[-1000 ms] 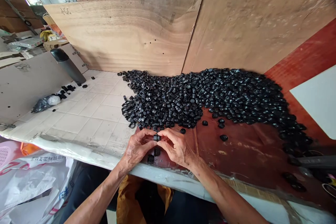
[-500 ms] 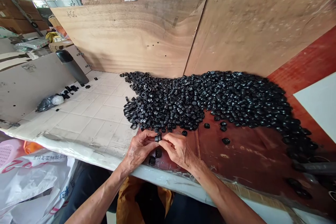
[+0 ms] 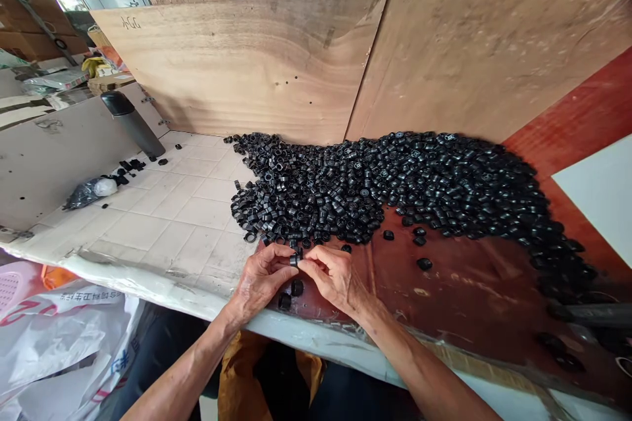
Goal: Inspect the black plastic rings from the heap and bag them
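Observation:
Between the fingertips of both hands is a small black cylindrical plastic part (image 3: 295, 261). My left hand (image 3: 264, 278) pinches it from the left, thumb and forefinger closed on it. From the right, my right hand (image 3: 332, 274) has its thumb and forefinger pinched at the same part; its other fingers are curled. Just below the fingers, two more black parts (image 3: 296, 287) lie near the table's front edge. Right behind the hands begins a wide heap of black ring and cap parts (image 3: 316, 194), which runs along the wooden board.
A dark bottle (image 3: 132, 123) leans at the left panel, near a small black bag (image 3: 83, 194) and scattered black bits. Several loose caps (image 3: 424, 264) lie on the reddish-brown surface at right. Tall wooden boards (image 3: 247, 66) close off the back. A white plastic bag (image 3: 64, 348) is at lower left.
Both hands keep nearly the same pose around the black part. The whole view has shifted very slightly; nothing on the table has visibly moved.

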A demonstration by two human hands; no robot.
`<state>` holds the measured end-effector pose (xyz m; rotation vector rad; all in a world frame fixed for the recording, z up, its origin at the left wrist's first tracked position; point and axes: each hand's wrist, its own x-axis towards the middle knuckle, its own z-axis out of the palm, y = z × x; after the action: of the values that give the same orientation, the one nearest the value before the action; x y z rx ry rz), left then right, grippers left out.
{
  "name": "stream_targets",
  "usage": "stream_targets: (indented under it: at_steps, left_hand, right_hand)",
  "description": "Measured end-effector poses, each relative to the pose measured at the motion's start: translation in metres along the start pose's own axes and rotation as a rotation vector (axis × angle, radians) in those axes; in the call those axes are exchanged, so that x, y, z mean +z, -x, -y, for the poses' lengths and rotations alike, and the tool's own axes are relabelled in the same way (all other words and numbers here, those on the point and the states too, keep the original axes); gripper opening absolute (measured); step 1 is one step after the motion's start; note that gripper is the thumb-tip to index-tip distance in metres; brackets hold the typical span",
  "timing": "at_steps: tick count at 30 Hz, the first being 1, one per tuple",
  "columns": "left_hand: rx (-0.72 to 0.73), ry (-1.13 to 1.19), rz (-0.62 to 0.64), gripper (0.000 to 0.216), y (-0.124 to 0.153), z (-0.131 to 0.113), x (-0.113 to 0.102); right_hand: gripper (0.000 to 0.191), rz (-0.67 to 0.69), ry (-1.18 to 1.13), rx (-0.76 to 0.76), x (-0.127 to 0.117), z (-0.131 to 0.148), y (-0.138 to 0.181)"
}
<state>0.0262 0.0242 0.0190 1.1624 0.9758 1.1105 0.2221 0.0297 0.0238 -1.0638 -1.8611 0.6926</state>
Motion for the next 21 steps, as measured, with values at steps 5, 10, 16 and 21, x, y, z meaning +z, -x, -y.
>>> stream_targets:
  at_steps: [5,10,16,21]
  left_hand:
    - [0.004,0.017,0.011,0.038,-0.0002,0.0023,-0.0012]
    - [-0.007,0.027,0.013,0.039,-0.0002,0.0042,-0.0023]
    - [-0.023,0.028,0.027,0.041,0.0003,0.004,-0.0025]
    - [-0.022,0.004,0.049,0.038,0.0015,0.0019,-0.0019]
  right_hand:
    - [0.013,-0.001,-0.03,-0.01,-0.0001,0.0008,0.0008]
    - [0.012,-0.014,-0.026,-0.006,-0.0013,0.0026,0.0002]
    - [0.015,0.001,-0.032,0.02,-0.0005,0.0015,0.0008]
    - [0.009,0.026,-0.034,-0.019,0.0006,-0.0003,0.0018]
